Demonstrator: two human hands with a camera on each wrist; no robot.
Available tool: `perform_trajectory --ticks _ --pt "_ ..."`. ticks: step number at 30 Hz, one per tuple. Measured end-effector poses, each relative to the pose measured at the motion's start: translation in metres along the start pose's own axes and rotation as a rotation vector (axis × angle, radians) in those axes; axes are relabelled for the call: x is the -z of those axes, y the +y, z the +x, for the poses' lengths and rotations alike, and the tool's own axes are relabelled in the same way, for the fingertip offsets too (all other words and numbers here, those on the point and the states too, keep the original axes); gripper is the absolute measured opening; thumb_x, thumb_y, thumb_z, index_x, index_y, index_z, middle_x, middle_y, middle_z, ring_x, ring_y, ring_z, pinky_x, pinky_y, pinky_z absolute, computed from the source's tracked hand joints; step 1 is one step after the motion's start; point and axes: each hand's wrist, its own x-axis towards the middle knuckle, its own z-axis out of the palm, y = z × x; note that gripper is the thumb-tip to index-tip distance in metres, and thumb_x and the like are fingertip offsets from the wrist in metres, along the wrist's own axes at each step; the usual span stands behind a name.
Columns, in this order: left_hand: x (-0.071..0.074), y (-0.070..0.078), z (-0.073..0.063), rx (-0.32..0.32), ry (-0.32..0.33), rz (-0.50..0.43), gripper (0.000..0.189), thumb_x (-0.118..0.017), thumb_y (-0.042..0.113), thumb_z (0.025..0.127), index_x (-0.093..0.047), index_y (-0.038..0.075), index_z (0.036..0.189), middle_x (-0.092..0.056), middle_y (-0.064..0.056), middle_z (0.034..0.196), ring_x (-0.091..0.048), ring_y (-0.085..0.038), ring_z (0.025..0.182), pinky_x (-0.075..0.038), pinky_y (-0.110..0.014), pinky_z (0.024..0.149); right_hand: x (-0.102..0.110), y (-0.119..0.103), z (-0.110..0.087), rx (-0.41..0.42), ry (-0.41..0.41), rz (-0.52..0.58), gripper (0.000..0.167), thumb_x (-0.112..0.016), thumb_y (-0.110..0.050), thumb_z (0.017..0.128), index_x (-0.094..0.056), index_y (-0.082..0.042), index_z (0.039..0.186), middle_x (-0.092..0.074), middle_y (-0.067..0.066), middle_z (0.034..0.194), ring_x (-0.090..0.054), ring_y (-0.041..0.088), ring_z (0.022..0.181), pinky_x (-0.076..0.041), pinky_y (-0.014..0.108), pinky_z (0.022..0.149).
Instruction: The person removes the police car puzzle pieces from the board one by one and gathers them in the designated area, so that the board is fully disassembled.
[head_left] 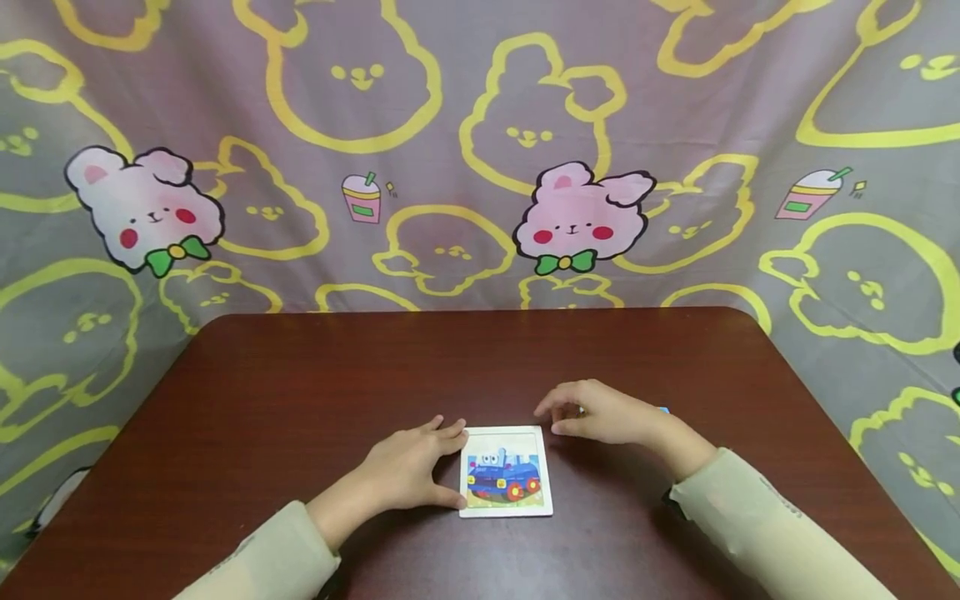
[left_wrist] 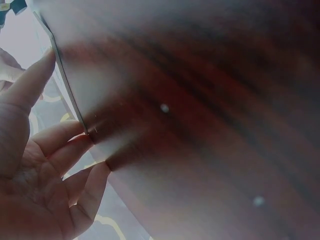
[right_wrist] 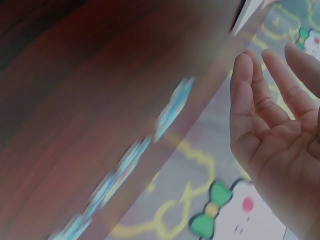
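A small square board (head_left: 506, 477) with a white frame and a picture of a blue cartoon car lies flat on the table, probably a picture puzzle. My left hand (head_left: 408, 469) touches its left side, thumb by the lower corner and fingertips by the upper one. The left wrist view shows the thumb and fingers along the board's thin edge (left_wrist: 70, 92). To the right of the board, my right hand (head_left: 603, 412) hovers with loosely bent fingers and nothing in them. Several thin, blue-toned flat pieces (right_wrist: 172, 107) lie on the table near it, blurred in the right wrist view.
The dark brown table (head_left: 337, 375) has rounded far corners. A curtain (head_left: 450, 167) with yellow outlines and pink rabbit faces hangs behind it and along its sides. A bit of a blue piece (head_left: 664, 410) shows behind my right wrist.
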Motion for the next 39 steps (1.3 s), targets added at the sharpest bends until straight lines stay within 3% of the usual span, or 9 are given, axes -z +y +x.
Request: perform_trajectory --ticks 7,14,24,32,39 --pt "-0.002 0.001 0.004 -0.011 -0.004 -0.005 0.085 -0.08 0.061 0.072 -0.055 0.022 0.143 -0.046 0.001 0.154 -0.04 -0.031 0.145 -0.054 -0.057 0.087 -0.019 -0.025 0.029 0.022 -0.099 0.013 0.023 -0.069 -0.011 0.092 -0.072 -0.009 0.114 -0.063 -0.006 0.088 -0.053 0.005 0.081 -0.048 0.022 0.074" --pt "0.0 0.001 0.003 -0.013 -0.009 -0.01 0.085 -0.081 0.06 0.072 -0.055 0.021 0.144 -0.046 0.0 0.154 -0.04 -0.032 0.145 -0.054 -0.057 0.088 -0.034 -0.036 0.047 0.061 -0.172 0.019 0.017 -0.07 -0.009 0.091 -0.074 -0.006 0.107 -0.064 -0.004 0.085 -0.052 -0.001 0.072 -0.048 0.018 0.069" --pt "0.002 0.0 0.002 -0.014 -0.005 0.002 0.085 -0.081 0.06 0.072 -0.056 0.021 0.143 -0.047 -0.001 0.153 -0.041 -0.033 0.144 -0.055 -0.057 0.085 -0.043 -0.046 0.054 0.046 -0.215 -0.017 0.015 -0.074 -0.006 0.086 -0.072 -0.009 0.101 -0.056 -0.008 0.073 -0.047 -0.001 0.068 -0.043 0.017 0.067" --pt "0.003 -0.001 0.002 -0.015 -0.009 -0.002 0.084 -0.079 0.061 0.074 -0.055 0.02 0.143 -0.047 -0.001 0.154 -0.041 -0.033 0.145 -0.054 -0.059 0.087 -0.048 -0.048 0.053 0.032 -0.205 -0.034 0.019 -0.076 -0.003 0.084 -0.066 -0.011 0.098 -0.056 0.0 0.077 -0.046 0.001 0.068 -0.043 0.018 0.067" --pt "0.0 0.0 0.003 -0.01 -0.001 0.007 0.081 -0.077 0.061 0.076 -0.056 0.019 0.142 -0.046 -0.002 0.154 -0.041 -0.035 0.144 -0.055 -0.058 0.083 -0.05 -0.047 0.055 0.017 -0.208 -0.047 0.02 -0.076 -0.003 0.084 -0.065 -0.011 0.098 -0.056 -0.002 0.079 -0.047 0.002 0.07 -0.044 0.018 0.068"
